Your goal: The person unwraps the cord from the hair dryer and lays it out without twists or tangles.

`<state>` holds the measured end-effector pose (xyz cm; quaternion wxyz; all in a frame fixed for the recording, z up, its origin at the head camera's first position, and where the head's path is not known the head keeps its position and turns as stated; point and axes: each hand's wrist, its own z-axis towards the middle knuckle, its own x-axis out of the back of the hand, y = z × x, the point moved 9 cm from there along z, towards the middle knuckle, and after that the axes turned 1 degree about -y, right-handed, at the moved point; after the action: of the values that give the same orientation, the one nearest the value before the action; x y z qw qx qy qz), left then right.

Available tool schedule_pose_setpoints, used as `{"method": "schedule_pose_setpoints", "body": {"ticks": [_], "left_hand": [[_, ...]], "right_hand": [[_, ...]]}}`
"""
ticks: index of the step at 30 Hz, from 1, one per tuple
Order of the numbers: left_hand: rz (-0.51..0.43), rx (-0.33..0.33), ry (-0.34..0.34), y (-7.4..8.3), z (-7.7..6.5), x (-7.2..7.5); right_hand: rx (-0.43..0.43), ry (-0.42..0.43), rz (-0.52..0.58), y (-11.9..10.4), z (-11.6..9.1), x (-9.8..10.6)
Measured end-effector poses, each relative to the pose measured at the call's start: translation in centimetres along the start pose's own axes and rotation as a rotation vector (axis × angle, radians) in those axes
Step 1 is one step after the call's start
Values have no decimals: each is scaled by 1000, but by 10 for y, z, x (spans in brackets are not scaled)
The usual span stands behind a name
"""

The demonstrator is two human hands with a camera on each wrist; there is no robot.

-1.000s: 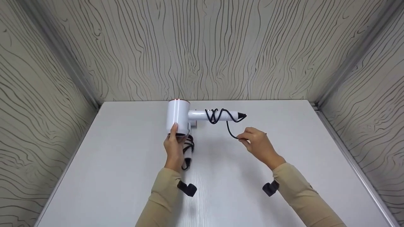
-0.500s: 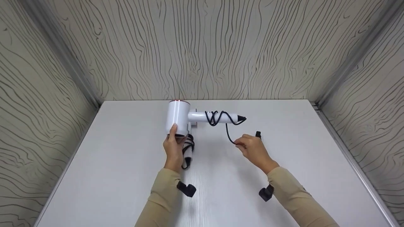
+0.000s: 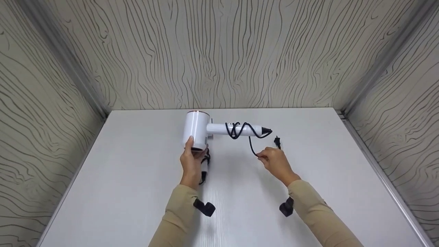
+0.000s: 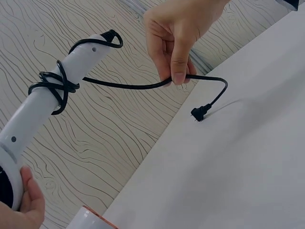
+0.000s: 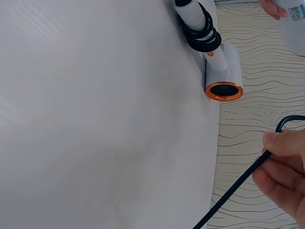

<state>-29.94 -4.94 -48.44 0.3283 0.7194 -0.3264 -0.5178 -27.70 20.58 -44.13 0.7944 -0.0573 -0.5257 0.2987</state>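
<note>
A white hair dryer (image 3: 198, 128) is in my left hand (image 3: 190, 164), which grips its barrel near the lower end, thumb in front. Its handle points right, with a black cord (image 4: 124, 86) looped loosely round it. My right hand (image 3: 276, 163) pinches that cord between thumb and fingers, right of and below the handle's end. Past the pinch, the cord's free end bears a black plug (image 4: 200, 113). A second white hair dryer (image 5: 227, 67), with an orange rim and its own cord wound round the handle, rests on the table; in the head view it is mostly hidden behind my left hand.
The white tabletop (image 3: 144, 206) extends around both hands. Wood-grain panels (image 3: 219, 55) stand at the back and both sides, with grey metal strips at the corners. A black wrist mount (image 3: 204, 207) sits on each sleeve.
My right hand has come slightly nearer to me, still pinching the cord, and the plug has come into sight beyond it. The held dryer has shifted slightly right and down.
</note>
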Motion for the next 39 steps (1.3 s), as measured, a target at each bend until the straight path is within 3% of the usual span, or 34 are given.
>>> {"method": "schedule_pose_setpoints", "body": {"ticks": [8,19,33,39], "left_hand": [[-37,13,-46,-5,-2,-4],[-26,33,-41,-9,-5,-5],[-38,40,-39,-11,-3,-1],[-8,40,-47,-12,-4,-2]], "right_hand": [[-80,-15,-49,19,-1,-13],[-193,-66,-83,41,-2,-27],[-161,-64,-161,41,-2,-32],[-225,-98,-115,48,-3,-33]]}}
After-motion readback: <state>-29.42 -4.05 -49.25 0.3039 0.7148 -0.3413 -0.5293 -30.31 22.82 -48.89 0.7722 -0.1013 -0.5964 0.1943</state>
